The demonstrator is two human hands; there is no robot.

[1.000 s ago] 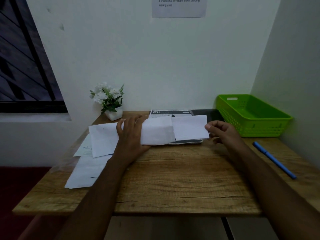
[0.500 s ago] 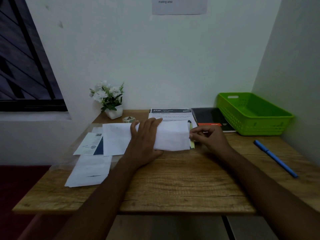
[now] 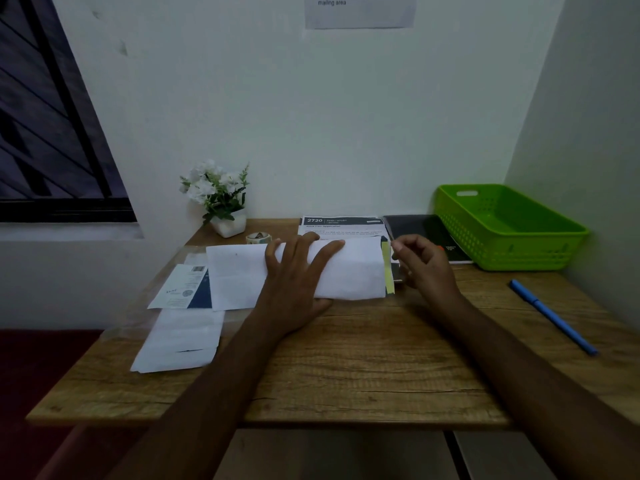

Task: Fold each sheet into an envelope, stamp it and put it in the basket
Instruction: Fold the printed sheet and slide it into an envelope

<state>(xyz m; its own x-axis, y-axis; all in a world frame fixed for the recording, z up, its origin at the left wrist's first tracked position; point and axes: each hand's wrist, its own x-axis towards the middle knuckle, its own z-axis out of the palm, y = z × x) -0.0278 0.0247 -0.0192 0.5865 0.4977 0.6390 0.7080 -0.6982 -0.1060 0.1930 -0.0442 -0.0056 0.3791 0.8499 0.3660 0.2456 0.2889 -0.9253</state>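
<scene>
So the left hand (image 3: pixel 298 271) lies flat, fingers spread, pressing the folded sheet (image 3: pixel 356 271) down. Right hand (image 3: pixel 422 268) is curled by the yellow strip (image 3: pixel 388 271), can't tell if it's pinching anything.

The white sheet (image 3: pixel 356 271) lies at the back centre of the bench, its right portion folded over the middle and its left portion flat. The left hand (image 3: pixel 298 271) presses flat on the fold. A yellow-green strip (image 3: pixel 388 268) runs along the right edge of the sheet. A small roll (image 3: pixel 259 238) stands just behind the sheet. Further white sheets (image 3: pixel 180 341) lie stacked at the front left. The green perforated plastic basket (image 3: pixel 512 251) sits upright at the back right.
</scene>
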